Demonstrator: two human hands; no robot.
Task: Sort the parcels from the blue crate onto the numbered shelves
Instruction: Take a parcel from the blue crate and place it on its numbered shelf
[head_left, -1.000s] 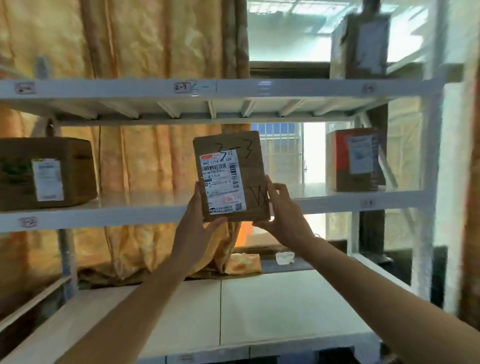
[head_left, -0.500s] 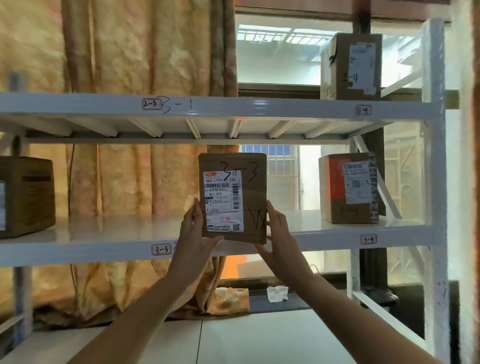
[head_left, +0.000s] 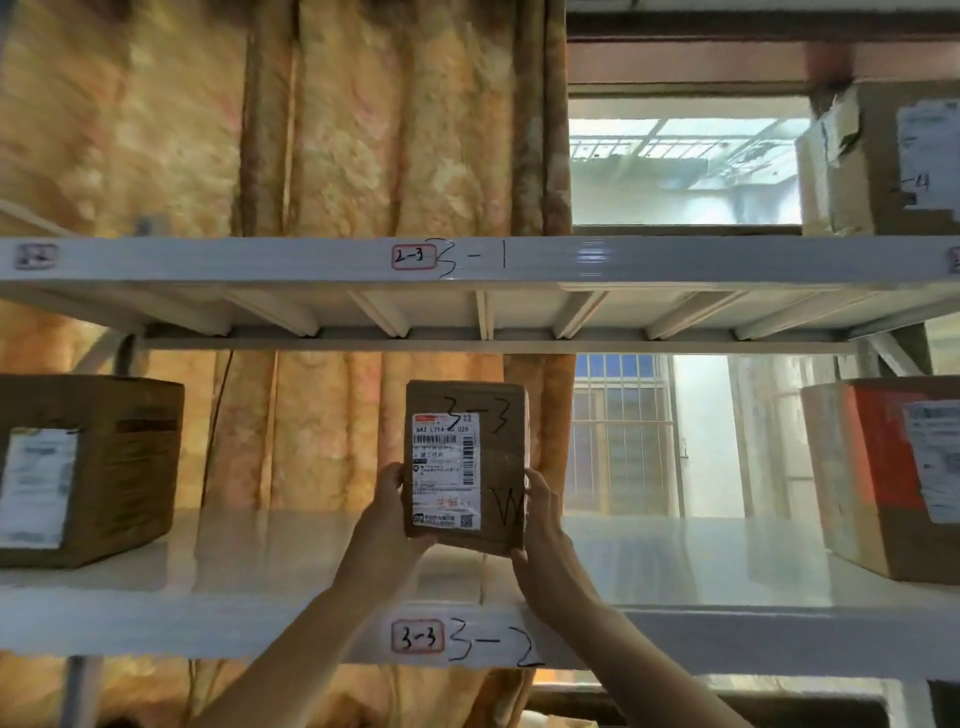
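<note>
Holds a brown parcel (head_left: 501, 467) upright between both hands, over the middle shelf (head_left: 727, 636). Grips its lower left edge with the left hand (head_left: 384, 519) and clasps its lower right edge and corner with the right hand (head_left: 540, 535), fingers running up the sides. Cannot tell whether the bottom edge touches the shelf board or hangs just above it. Bears a white shipping label (head_left: 445, 467) on the front and "3-3" in black marker near the top. Lines up above the red-bordered tag (head_left: 418, 636) on that shelf's front rail, also marked "3-3", with "3-2" scrawled just beside it. Stands well apart from a brown box (head_left: 88, 467) at the left of the same shelf and an orange-sided box (head_left: 883, 478) at the right. Sits below the upper shelf (head_left: 675, 258), with its "2-3" tag (head_left: 413, 256) and a taped box (head_left: 872, 156) at far right. Backs onto a yellow curtain (head_left: 156, 130) beside a bright window (head_left: 675, 171).
</note>
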